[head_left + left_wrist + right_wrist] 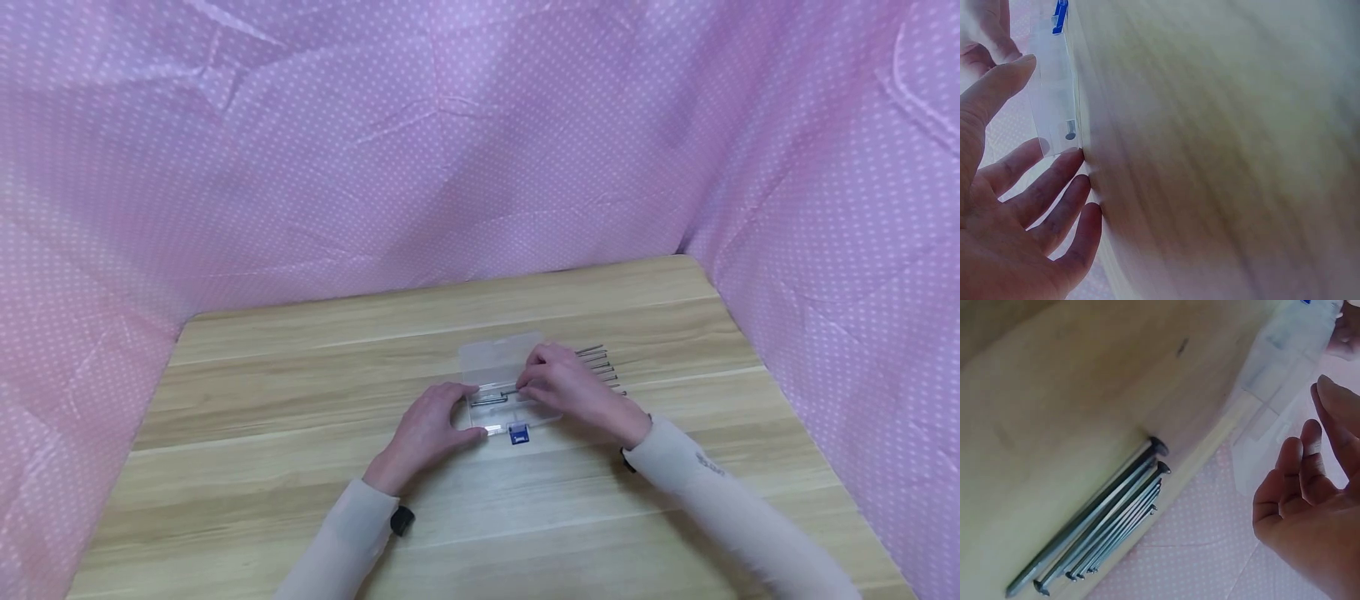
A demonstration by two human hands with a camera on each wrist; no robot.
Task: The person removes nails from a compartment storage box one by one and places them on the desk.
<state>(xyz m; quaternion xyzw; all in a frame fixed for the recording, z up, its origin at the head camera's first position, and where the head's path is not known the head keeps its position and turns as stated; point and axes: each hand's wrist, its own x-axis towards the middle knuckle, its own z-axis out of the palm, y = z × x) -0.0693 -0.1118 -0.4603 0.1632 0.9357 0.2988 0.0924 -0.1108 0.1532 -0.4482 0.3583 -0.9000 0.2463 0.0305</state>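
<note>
A clear plastic box [495,421] lies with its lid [491,360] folded back and a blue latch [519,434] at its front. Several nails [489,402] rest inside. My left hand [429,423] holds the box's left end, thumb at the front corner and fingers at the far one; in the left wrist view a nail head [1070,134] shows through the wall beside the left fingers [1054,181]. Over the box, my right hand [566,385] pinches a nail [510,392] between thumb and index finger. The right wrist view shows its other fingers [1291,456] loosely bent.
To the right of the box, several steel nails [1097,519] lie side by side in a row on the wooden table [300,467]. Pink dotted cloth [450,150] hangs behind the table and along both sides.
</note>
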